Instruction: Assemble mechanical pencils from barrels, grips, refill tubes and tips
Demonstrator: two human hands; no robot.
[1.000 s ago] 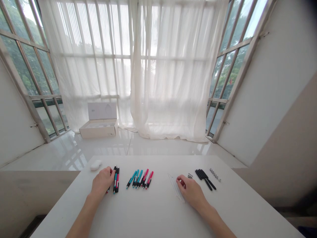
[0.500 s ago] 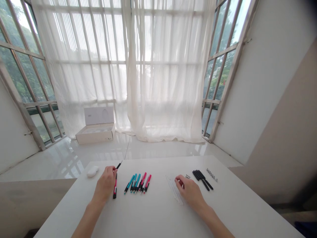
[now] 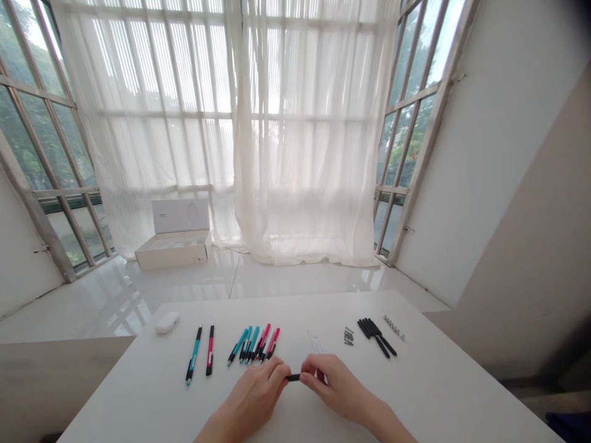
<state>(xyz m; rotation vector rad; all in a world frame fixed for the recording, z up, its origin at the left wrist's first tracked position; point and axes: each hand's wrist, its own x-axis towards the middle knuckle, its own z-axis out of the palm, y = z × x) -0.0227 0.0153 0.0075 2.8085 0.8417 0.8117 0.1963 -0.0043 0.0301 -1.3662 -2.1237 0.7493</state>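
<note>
Near the front middle of the table, my left hand (image 3: 255, 394) and my right hand (image 3: 339, 389) are closed on opposite ends of a short black pen barrel (image 3: 293, 377). Fingers cover both ends of it. Partly behind my right hand lie thin pen refills (image 3: 314, 340). Beyond my left hand is a row of teal and pink pen bodies (image 3: 253, 344) with black clips. Farther left, a teal pen (image 3: 194, 355) and a pink pen (image 3: 210, 349), both with black grips and silver tips, lie side by side.
Right of the refills are small springs (image 3: 348, 336), several black barrels (image 3: 375, 335) and a line of small silver tips (image 3: 394, 328). A white earbud case (image 3: 167, 322) sits at the table's left. An open white box (image 3: 173, 249) stands on the ledge behind.
My left hand has let go of the teal pen, which now lies beside the pink one, and has come right. My right hand has moved nearer, and both now meet at the black barrel.
</note>
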